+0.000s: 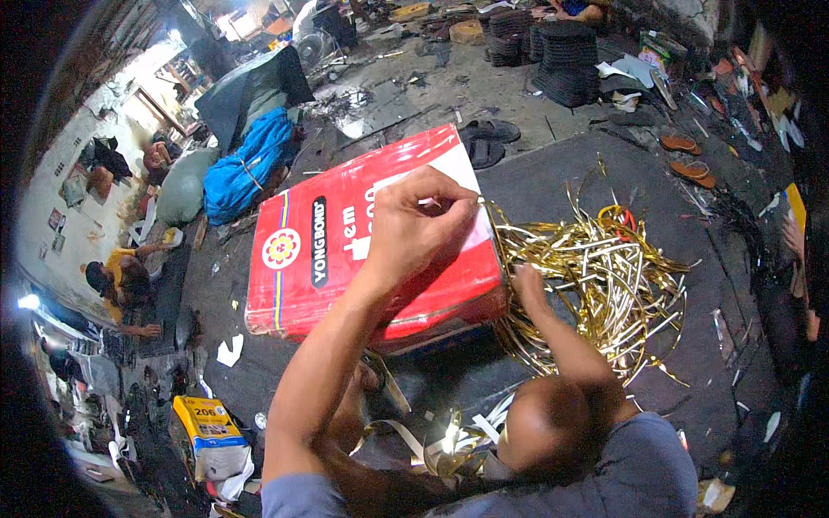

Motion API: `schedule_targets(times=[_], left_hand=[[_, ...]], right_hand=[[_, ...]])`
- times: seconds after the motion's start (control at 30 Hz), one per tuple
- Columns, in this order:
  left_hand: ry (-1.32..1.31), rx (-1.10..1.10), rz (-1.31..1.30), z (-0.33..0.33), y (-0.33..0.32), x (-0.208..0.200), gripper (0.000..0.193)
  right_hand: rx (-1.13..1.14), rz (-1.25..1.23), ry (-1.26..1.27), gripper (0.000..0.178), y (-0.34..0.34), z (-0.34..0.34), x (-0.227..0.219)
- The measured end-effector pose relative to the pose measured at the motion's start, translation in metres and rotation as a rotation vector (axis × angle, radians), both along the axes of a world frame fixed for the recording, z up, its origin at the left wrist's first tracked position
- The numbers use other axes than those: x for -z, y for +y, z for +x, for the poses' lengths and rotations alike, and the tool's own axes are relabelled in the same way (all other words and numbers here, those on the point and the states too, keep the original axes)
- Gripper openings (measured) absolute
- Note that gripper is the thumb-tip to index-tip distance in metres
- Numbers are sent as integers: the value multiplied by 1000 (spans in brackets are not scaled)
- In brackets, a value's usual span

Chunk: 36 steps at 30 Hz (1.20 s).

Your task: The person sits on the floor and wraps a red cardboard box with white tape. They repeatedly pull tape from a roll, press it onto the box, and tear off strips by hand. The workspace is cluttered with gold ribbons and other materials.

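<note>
A red carton (298,203) with a white patch lies in front of me. Over its right part hovers my left hand (419,220), thumb and fingertips pressed together in a pinch; whatever may be between them is too small to make out. Against the carton's right end is my right hand (528,289), close to a tangled heap of shiny gold strips (617,298). Its fingers are partly hidden and small in view, so their grip is unclear. Some of the gold strips run along the carton's right edge. More pale and gold strips (453,440) lie near my bent legs.
A blue bundle (250,164) and a greenish sack stand at the far left. Black stacks (566,65), dark sandals (488,142) and brown sandals (691,160) lie beyond. A yellow bag (207,423) is at lower left. A person in yellow (129,276) sits leftward.
</note>
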<state>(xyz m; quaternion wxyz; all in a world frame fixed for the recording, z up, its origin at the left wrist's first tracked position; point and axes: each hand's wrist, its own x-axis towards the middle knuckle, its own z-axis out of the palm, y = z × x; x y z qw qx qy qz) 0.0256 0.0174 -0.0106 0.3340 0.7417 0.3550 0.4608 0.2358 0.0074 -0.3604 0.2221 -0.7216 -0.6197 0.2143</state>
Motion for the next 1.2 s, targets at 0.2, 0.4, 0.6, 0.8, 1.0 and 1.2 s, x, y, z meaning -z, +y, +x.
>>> schedule_targets(times=[0.2, 0.4, 0.6, 0.8, 1.0, 1.2], left_hand=[[4, -8, 41, 6, -1, 0, 2], [174, 4, 277, -2, -2, -8, 8], [260, 97, 576, -13, 8, -5, 15], [298, 131, 694, -16, 1, -9, 23], [388, 118, 756, -16, -1, -11, 26], [442, 115, 827, -30, 1, -4, 30]], right_hand=[[117, -195, -10, 24, -21, 2, 43], [286, -199, 58, 27, -39, 7, 49], [365, -205, 70, 31, -45, 20, 47], [293, -220, -27, 38, -51, 25, 52], [315, -227, -139, 36, -50, 53, 60], [190, -317, -337, 42, -39, 73, 69]])
